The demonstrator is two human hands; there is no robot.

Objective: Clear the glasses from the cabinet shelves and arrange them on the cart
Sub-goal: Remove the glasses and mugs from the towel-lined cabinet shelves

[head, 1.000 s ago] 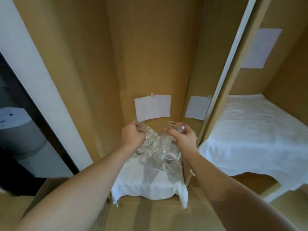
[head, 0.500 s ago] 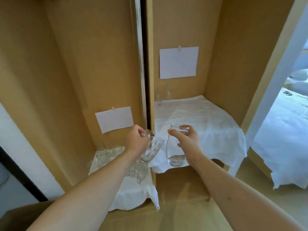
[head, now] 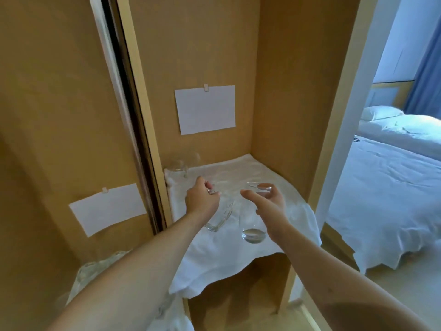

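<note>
Glasses in both your hands, over the cloth-covered shelf of the right cabinet bay: your left hand curls round the rim end of a faceted glass, which hangs tilted, base toward you and just above the white cloth. Your right hand spreads wide over a smooth tumbler, thumb on the near side of the rim and fingertips on the far side; whether that is a firm pinch or a release, the frame does not settle. The tumbler stands upright, its thick base low over or on the cloth.

Outward from the hands, more clear glasses stand at the shelf's back left corner beneath a blank paper sheet. Another cluster of glasses shows lower left, on the neighbouring shelf behind your forearm. A bed lies beyond the cabinet's right post. No cart is in view.

The step looks like carrying this pair across. Keep the two glasses apart so the walls do not knock, level the tilted one before setting it down, and lower each base flat: loose cloth can rock a narrow foot. Check your right-hand grip before lifting.
</note>
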